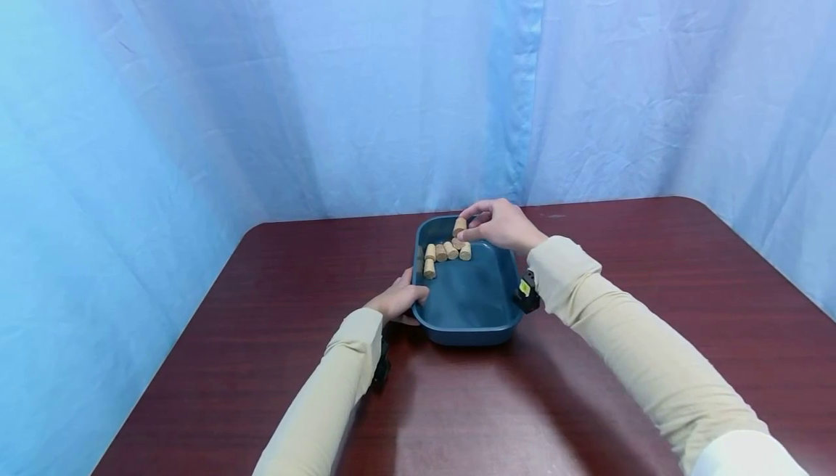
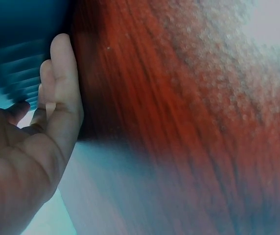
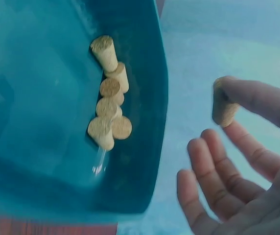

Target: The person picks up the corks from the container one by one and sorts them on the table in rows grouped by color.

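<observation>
A blue plastic tub [image 1: 466, 331] stands on the table, with several tapered cork stoppers [image 3: 110, 88] lying in a bent row inside it near its far left corner. My right hand [image 1: 504, 225] is over the tub's far end, pinching one cork stopper [image 3: 224, 104] between thumb and index finger; its other fingers are spread apart. At the tub's left side, my left hand [image 1: 400, 296] holds the wall, thumb over the rim and fingers along the outside. In the left wrist view those fingers [image 2: 64, 73] reach beside the ribbed underside of the tub.
The dark red wooden table [image 1: 294, 280] has rounded far corners. Light blue curtains [image 1: 392, 84] hang right behind it and along both sides. Black wrist cameras are strapped at both sleeves, the right one [image 1: 526, 293] close to the tub's right wall.
</observation>
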Demonstrator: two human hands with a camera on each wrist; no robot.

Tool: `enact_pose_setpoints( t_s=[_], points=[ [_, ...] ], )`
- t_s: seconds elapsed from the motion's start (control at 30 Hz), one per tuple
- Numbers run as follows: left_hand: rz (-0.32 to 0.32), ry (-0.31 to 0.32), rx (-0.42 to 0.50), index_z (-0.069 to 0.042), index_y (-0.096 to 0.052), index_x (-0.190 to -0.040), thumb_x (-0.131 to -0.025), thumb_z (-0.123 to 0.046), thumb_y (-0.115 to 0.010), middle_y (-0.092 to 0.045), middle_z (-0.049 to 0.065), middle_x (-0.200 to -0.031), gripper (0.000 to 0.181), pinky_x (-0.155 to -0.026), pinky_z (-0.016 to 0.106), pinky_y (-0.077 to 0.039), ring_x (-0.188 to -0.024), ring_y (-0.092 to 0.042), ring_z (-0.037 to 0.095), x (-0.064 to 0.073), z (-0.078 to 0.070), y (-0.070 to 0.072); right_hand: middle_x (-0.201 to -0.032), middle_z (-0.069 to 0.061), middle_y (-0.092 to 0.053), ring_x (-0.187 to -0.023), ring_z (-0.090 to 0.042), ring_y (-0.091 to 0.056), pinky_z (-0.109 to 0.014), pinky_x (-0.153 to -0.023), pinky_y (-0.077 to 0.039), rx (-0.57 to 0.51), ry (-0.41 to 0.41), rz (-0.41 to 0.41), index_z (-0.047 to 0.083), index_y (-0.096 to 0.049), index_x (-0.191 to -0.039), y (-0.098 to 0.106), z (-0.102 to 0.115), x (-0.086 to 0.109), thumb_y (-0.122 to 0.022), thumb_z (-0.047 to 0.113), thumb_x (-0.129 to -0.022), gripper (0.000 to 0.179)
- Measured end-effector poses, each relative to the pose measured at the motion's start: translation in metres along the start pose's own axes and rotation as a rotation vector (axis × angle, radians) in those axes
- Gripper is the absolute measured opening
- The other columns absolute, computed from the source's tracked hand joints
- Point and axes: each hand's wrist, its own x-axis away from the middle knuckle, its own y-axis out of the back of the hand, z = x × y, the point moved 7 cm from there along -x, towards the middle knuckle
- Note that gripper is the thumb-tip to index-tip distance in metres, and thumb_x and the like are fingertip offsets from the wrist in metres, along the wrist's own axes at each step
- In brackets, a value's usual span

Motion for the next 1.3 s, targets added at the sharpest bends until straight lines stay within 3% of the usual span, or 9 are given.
enact_pose_setpoints(
  t_s=[0.23,0.57,0.9,1.3],
  points=[
    [0.014,-0.004,0.01,-0.007,-0.008,-0.163,-0.077,-0.008,-0.045,-0.024,0.021,-0.157,0.093,-0.083,0.046,-0.058,-0.107,-0.056,0.031,0.001,0.0,0.001,-0.122,-0.017,-0.062,-0.115,-0.033,-0.057,-0.05,-0.097,-0.048,-0.028,0.061,-0.02,0.008,-0.064,-0.134,0.014,-0.007,0.01,-0.071,0.022,-0.095,0.042],
    [0.008,0.002,0.003,-0.009,-0.009,-0.163,-0.078,-0.008,-0.046,-0.022,0.021,-0.157,0.093,-0.085,0.047,-0.058,-0.109,-0.055,0.033,0.001,0.0,0.001,-0.122,-0.017,-0.062,-0.114,-0.032,-0.058,-0.05,-0.097,-0.047,-0.012,0.086,-0.023,0.006,-0.062,-0.135,0.033,-0.032,0.021,-0.07,0.023,-0.096,0.044],
    [0.014,-0.001,0.004,-0.008,-0.008,-0.163,-0.078,-0.007,-0.045,-0.022,0.021,-0.157,0.093,-0.083,0.045,-0.058,-0.109,-0.054,0.033,0.001,-0.001,0.0,-0.126,-0.018,-0.059,-0.117,-0.034,-0.056,-0.054,-0.098,-0.046,0.005,0.022,-0.03,0.007,-0.058,-0.139,0.051,-0.065,0.031,-0.069,0.033,-0.096,0.051],
    [0.017,0.002,0.008,-0.008,-0.007,-0.163,-0.077,-0.008,-0.045,-0.018,0.02,-0.16,0.094,-0.086,0.048,-0.057,-0.114,-0.053,0.034,-0.001,-0.001,-0.004,-0.13,-0.025,-0.056,-0.118,-0.038,-0.056,-0.055,-0.098,-0.049,-0.003,-0.003,-0.037,0.002,-0.052,-0.144,0.068,-0.113,0.044,-0.066,0.026,-0.099,0.054]
  ],
)
